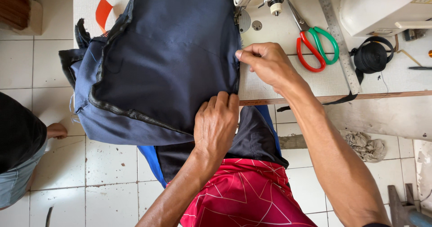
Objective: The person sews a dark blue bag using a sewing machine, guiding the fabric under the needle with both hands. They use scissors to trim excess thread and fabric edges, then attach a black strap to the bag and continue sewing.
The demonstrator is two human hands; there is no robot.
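A large navy-blue bag piece (pixel 166 60) with a black zipper along its edge lies over the left end of the white sewing table (pixel 288 80) and hangs off its front. My left hand (pixel 216 125) presses down on the fabric's near right corner at the table's front edge. My right hand (pixel 267 62) pinches the fabric's right edge between thumb and fingers, just in front of the sewing machine's presser foot (pixel 243 17).
Scissors (pixel 315 42) with one red and one green handle lie right of the machine head, beside a metal ruler (pixel 337 33) and a roll of black webbing (pixel 372 55). Another person's leg and foot (pixel 27 141) are at the left. A crumpled rag (pixel 365 145) lies on the tiled floor.
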